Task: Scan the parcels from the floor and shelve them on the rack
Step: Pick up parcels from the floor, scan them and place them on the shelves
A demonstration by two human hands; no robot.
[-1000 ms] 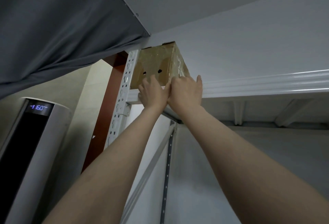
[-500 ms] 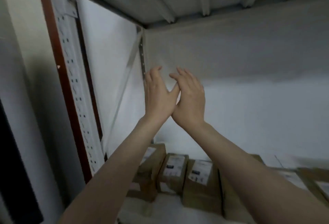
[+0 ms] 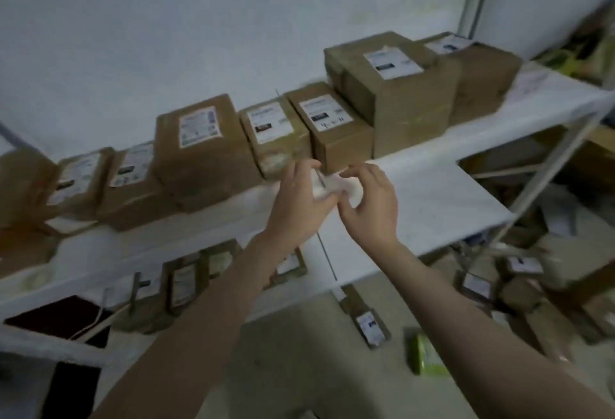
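1. Both of my hands are raised side by side in front of the rack. The left hand (image 3: 299, 195) and right hand (image 3: 369, 205) touch at the thumbs. All fingers are loosely curled, and I can make out nothing held in either hand; the frame is blurred there.

2. Below the right hand, on the floor (image 3: 299, 352), lie a flat labelled parcel (image 3: 367, 322) and a green packet (image 3: 426, 353). Further right of that hand is a heap of parcels (image 3: 519, 289), also on the floor.

3. Below the left hand, a lower shelf (image 3: 50, 345) holds several small parcels (image 3: 183, 285) standing on edge.

4. Directly behind both hands runs the white shelf board (image 3: 432, 199).

5. Just beyond the fingertips stand two small cardboard boxes (image 3: 332, 126), labels up, touching each other. Left of the left hand sits a larger box (image 3: 203, 149), followed by a row of lower boxes (image 3: 133, 182). Right of the right hand and further back stands a tall box (image 3: 392, 89), with another box (image 3: 482, 72) against its far side.

6. Behind the row is a pale wall (image 3: 166, 19).
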